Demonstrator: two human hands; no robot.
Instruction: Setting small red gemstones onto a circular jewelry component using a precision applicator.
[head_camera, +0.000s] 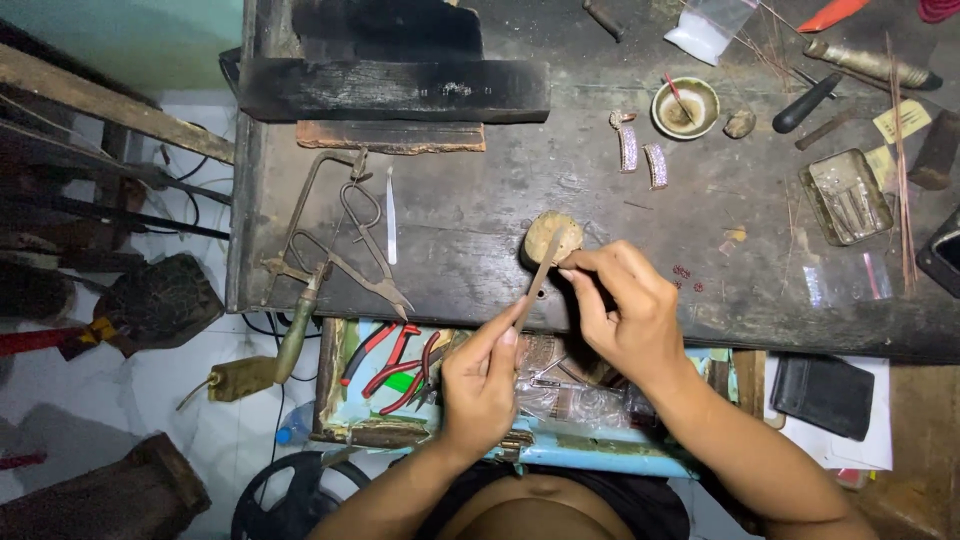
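Observation:
My left hand (482, 380) grips a thin metal file (541, 272) that slants up to a rounded wooden peg (552, 234) at the front edge of the dark workbench (480, 200). My right hand (622, 305) pinches a tiny piece at the file's tip against that peg; the piece itself is hidden by my fingers.
A jeweller's saw frame (300, 225), shears (372, 245) and tweezers (391, 215) lie left of the peg. Two stone-set curved pieces (641, 158), a small bowl (685, 107), a metal tin (846, 195) and thin wires (900, 160) sit at the back right. An open drawer (400, 375) holds red-handled pliers.

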